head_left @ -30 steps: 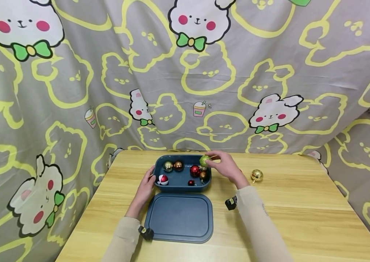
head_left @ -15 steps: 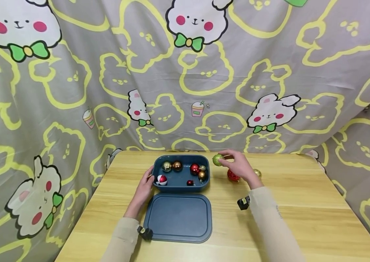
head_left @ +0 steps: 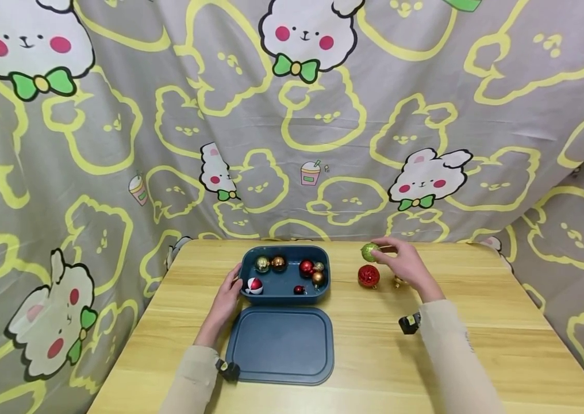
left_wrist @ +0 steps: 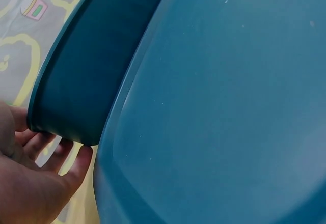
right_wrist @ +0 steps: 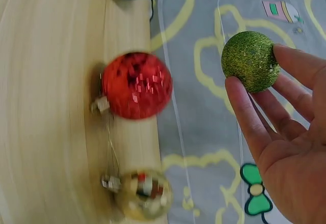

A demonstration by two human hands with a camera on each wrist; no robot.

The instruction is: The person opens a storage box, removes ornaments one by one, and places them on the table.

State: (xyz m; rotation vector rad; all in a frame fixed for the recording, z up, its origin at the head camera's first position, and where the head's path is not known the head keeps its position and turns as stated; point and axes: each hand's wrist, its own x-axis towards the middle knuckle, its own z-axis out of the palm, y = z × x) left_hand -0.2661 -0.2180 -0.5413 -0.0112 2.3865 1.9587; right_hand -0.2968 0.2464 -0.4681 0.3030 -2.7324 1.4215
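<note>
In the head view my right hand pinches a glittery green bauble between thumb and fingertips, above the table right of the blue box. The right wrist view shows that green bauble held up at the fingertips. Below it on the table lies a red bauble; a gold bauble beside the red one is mostly hidden by my hand in the head view. My left hand touches the left end of the blue box, its fingertips against the outer wall.
Several baubles lie inside the box, among them a red-and-white one, a copper one and a small dark red one. A blue lid lies flat in front of the box. A patterned curtain hangs behind the table.
My right hand has carried the green bauble from over the box's right end rightward past its rim. The red bauble has come into sight; the gold one is now mostly covered. The left hand stays.
</note>
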